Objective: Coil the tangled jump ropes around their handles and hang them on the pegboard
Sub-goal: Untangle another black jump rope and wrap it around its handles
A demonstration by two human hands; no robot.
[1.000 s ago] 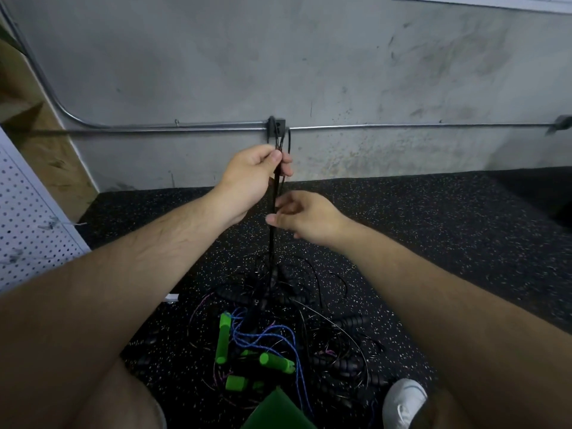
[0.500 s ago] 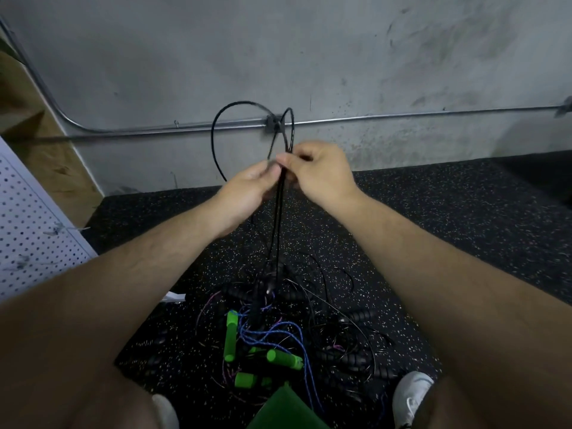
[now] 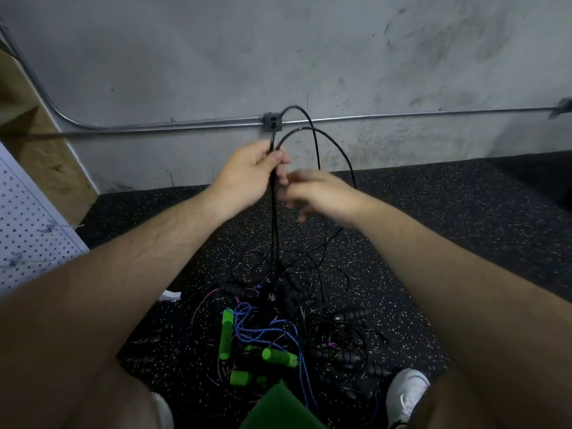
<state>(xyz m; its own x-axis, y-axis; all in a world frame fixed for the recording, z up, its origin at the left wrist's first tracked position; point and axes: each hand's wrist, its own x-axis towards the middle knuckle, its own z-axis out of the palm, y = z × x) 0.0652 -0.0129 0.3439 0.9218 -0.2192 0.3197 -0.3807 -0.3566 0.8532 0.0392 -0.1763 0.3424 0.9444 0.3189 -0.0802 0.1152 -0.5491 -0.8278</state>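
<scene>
Left hand [image 3: 247,174] gripping rope [image 3: 274,227], tangle [image 3: 280,300] below

No text, label, brand, number or sign can be read on anything in this view.

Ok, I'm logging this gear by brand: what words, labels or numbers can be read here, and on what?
None readable. The green handles, black rope, pegboard, wall box and white shoe show no legible print; the white scrap on the floor is too small to tell.
</scene>
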